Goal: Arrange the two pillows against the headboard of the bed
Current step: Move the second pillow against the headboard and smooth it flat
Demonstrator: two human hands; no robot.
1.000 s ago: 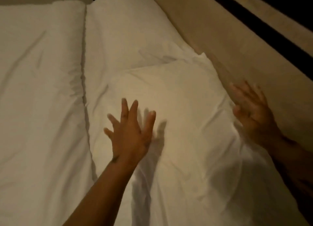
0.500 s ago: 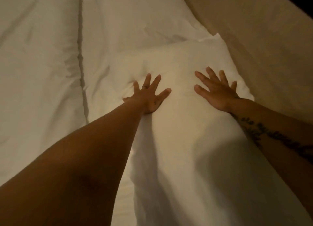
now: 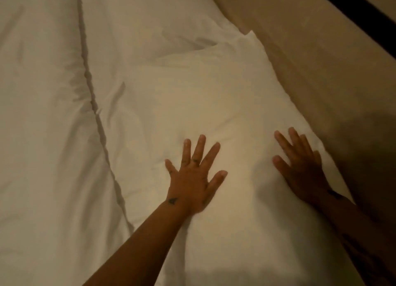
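White bedding [image 3: 42, 135] fills the left and far part of the frame, with a dark seam running from far to near through it. The beige headboard [image 3: 321, 71] runs along the right side.

Near pillow [image 3: 203, 103]: lies flat, its long right edge touching the headboard, its far corner overlapping a second pillow [image 3: 139, 24]. That far pillow also sits against the headboard, further along.

Left hand [image 3: 192, 183]: palm down on the near pillow's middle, fingers fully spread, gripping nothing. The fabric dimples slightly around it, so it appears to be pressing.

Right hand [image 3: 300, 170]: palm down near the pillow's right edge, just beside the headboard, fingers splayed and flat, holding nothing. It is in shadow; contact looks likely but detail is dim.

Judgement: both pillows seem placed; the step in hand is patting or smoothing the near one. Task looks close to finished.

Next move calls for: sweeping flat palms outward to even the filling, and checking the overlapped far corner so both pillows sit squarely along the headboard.
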